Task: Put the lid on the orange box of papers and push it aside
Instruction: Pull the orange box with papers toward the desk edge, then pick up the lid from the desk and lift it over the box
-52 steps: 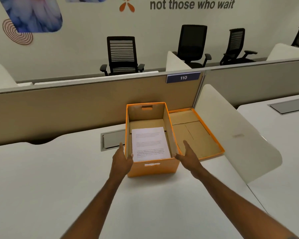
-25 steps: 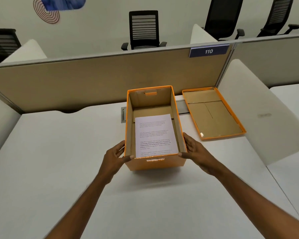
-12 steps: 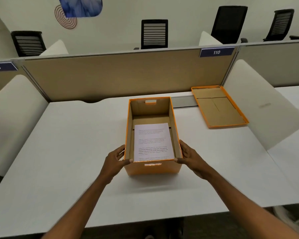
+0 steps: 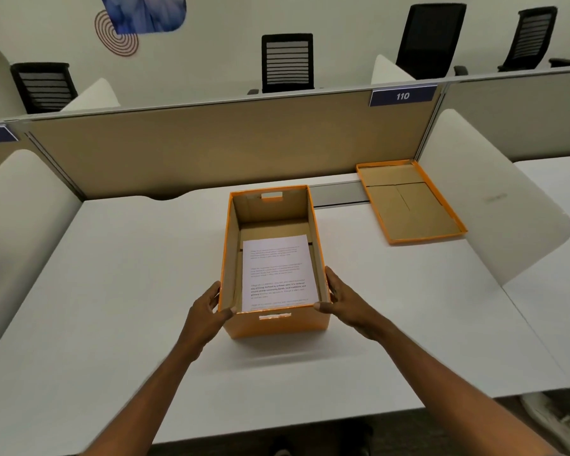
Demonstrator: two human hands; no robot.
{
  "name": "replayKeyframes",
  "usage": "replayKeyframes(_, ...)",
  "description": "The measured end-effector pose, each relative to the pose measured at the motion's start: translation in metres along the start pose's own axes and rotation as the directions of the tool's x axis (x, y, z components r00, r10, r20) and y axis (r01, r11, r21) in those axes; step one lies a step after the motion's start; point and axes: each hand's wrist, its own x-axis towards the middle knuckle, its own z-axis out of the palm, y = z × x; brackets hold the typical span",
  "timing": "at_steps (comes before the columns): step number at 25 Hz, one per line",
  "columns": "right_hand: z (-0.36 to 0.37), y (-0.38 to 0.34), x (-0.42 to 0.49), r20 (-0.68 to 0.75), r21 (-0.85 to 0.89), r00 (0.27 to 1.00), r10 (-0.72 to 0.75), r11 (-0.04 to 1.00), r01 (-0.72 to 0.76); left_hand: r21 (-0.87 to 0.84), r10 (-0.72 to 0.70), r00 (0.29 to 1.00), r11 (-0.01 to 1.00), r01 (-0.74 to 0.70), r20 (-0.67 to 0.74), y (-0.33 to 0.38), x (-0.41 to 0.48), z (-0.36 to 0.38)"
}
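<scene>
The orange box (image 4: 277, 325) stands open in the middle of the white desk, with white printed papers (image 4: 278, 271) lying flat inside. My left hand (image 4: 208, 309) grips its near left corner, thumb over the rim. My right hand (image 4: 346, 302) grips the near right corner the same way. The orange lid (image 4: 408, 202) lies upside down on the desk at the back right, apart from the box, its brown inside facing up.
A tan partition (image 4: 227, 143) closes the back of the white desk (image 4: 112, 291). White curved dividers stand at the left (image 4: 20, 225) and right (image 4: 494, 199). A grey cable flap (image 4: 339, 194) sits between box and lid. Black office chairs (image 4: 287, 62) line the far wall.
With both hands on it, the box has slid toward me and to the left, away from the lid. The lid has stayed at the back right.
</scene>
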Motion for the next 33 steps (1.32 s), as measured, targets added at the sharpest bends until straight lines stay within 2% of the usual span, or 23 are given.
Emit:
replayKeyframes(2,-0.012,0.001,0.000,-0.031,0.013,0.999,0.041,0.999,-0.041,-0.009,-0.060,0.990,0.998,0.059,-0.129,0.006,0.002,0.007)
replayKeyframes(4,-0.038,0.005,0.003,-0.137,-0.045,0.988,0.069,0.996,-0.076,0.094,-0.084,0.945,0.988,0.120,-0.315,0.019,0.007,0.022)
replayKeyframes(5,-0.054,0.009,0.004,-0.190,-0.097,0.981,0.044,0.993,-0.064,0.171,-0.022,0.930,0.981,0.090,-0.367,0.027,0.008,0.033)
replayKeyframes(7,-0.094,0.019,0.006,-0.271,-0.232,0.962,-0.021,0.972,-0.044,0.282,0.147,0.914,0.959,-0.038,-0.378,0.053,0.014,0.064)
replayKeyframes(9,-0.142,0.031,0.012,-0.319,-0.317,0.947,-0.037,0.946,-0.069,0.299,0.265,0.910,0.939,-0.169,-0.320,0.082,0.032,0.104)
replayKeyframes(11,-0.187,0.044,0.017,-0.343,-0.363,0.938,-0.050,0.928,-0.083,0.265,0.309,0.923,0.932,-0.246,-0.230,0.107,0.052,0.151)
replayKeyframes(17,-0.291,0.069,0.036,-0.387,-0.426,0.920,-0.057,0.896,-0.124,0.239,0.341,0.940,0.912,-0.335,0.016,0.165,0.117,0.292)
replayKeyframes(22,-0.340,0.080,0.050,-0.414,-0.468,0.909,-0.053,0.868,-0.163,0.314,0.328,0.929,0.876,-0.367,0.172,0.175,0.161,0.371)
replayKeyframes(24,-0.357,0.087,0.055,-0.422,-0.483,0.905,-0.045,0.856,-0.183,0.382,0.336,0.914,0.832,-0.402,0.228,0.173,0.177,0.392)
replayKeyframes(28,-0.379,0.107,0.065,-0.413,-0.533,0.911,-0.007,0.813,-0.236,0.568,0.351,0.864,0.652,-0.502,0.360,0.162,0.211,0.420)
replayKeyframes(33,-0.384,0.135,0.078,-0.355,-0.636,0.933,0.062,0.716,-0.290,0.680,0.228,0.848,0.514,-0.522,0.479,0.145,0.236,0.451)
